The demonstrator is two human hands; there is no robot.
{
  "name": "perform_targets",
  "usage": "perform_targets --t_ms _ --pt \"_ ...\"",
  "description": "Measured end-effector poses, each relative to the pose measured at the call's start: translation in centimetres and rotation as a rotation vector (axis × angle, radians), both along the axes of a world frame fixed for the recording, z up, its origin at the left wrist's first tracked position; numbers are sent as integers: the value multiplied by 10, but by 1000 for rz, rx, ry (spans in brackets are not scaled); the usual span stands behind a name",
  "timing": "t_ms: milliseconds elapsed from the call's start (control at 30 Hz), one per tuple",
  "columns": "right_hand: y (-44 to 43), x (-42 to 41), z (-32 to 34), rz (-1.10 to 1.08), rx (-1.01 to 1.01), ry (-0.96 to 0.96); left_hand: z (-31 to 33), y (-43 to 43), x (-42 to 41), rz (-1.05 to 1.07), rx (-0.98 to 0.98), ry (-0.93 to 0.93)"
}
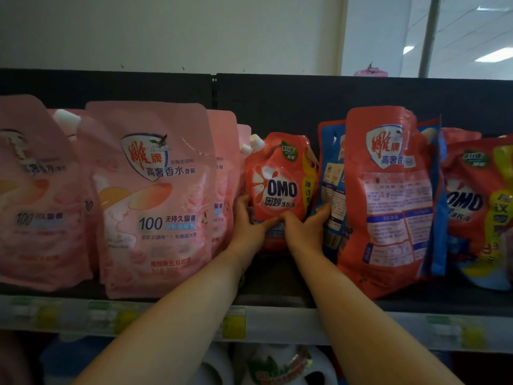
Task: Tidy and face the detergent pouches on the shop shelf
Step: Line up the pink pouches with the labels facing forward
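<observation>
Both hands hold the small OMO pouch (pixel 280 184) low down, in the gap in the middle of the shelf (pixel 277 320). The left hand (pixel 247 226) wraps its left edge, thumb across the front. The right hand (pixel 308 226) pinches the right side, with the thumb in front and the fingers reaching behind towards the blue pouch (pixel 331 184). The hands cover the pouch's lower print, and it is unclear whether its base sits on the shelf. It faces forward, upright, with its white cap at the top left. To its left stands a pink pouch (pixel 155 195), front outward, with more pink ones behind showing only as slivers and one at the far left cut by the frame. To the right, the blue pouch is mostly hidden behind a tall red pouch (pixel 388 195), which shows its back and leans with its foot near the shelf lip. Beyond that, a second OMO pouch (pixel 477 207) runs off the right edge. The price tags (pixel 234 323) on the shelf front are too blurred to read. Below, the bottles (pixel 277 368) are half hidden by the forearms.
</observation>
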State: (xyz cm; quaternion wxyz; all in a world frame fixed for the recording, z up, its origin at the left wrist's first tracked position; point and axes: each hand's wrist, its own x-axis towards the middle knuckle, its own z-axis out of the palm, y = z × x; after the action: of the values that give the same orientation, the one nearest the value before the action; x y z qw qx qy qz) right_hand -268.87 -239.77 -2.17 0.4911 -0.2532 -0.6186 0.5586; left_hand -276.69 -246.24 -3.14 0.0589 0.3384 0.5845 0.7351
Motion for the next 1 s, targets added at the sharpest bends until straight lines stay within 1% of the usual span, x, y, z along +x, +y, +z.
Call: perform_targets --t_ms 67,167,267,367,433,533,667,733,800,833,867,933,1000 --pt "1 -1 -1 -39 31 -17 1 3 -1 25 -31 16" --pt "1 -3 -4 -79 70 -44 1 9 -2 171 -97 70" --pt "1 -5 -5 -100 105 -43 0 10 2 316 -133 83" --pt "1 -4 -7 -99 117 -46 -6 11 -4 436 -348 104" --pt "1 -4 -7 -113 150 -52 -9 12 -8 433 -428 129" --pt "-3 -3 -8 -112 216 -123 -9 8 -8 428 -486 237" --pt "-10 1 -8 -83 307 -236 -6 4 -3 380 -413 336" --pt "-13 6 -4 -55 329 -227 -2 1 5 395 -380 418" --pt "-15 13 2 -47 361 -207 3 -3 18 355 -343 481" --pt "-16 17 4 -54 389 -232 6 -6 24 324 -329 498" --pt "-18 22 6 -58 409 -272 7 -8 29 309 -338 565" --pt "-23 32 10 -58 436 -350 6 -9 32 298 -432 749" --pt "-26 41 12 -30 438 -416 5 -9 31 272 -488 828"
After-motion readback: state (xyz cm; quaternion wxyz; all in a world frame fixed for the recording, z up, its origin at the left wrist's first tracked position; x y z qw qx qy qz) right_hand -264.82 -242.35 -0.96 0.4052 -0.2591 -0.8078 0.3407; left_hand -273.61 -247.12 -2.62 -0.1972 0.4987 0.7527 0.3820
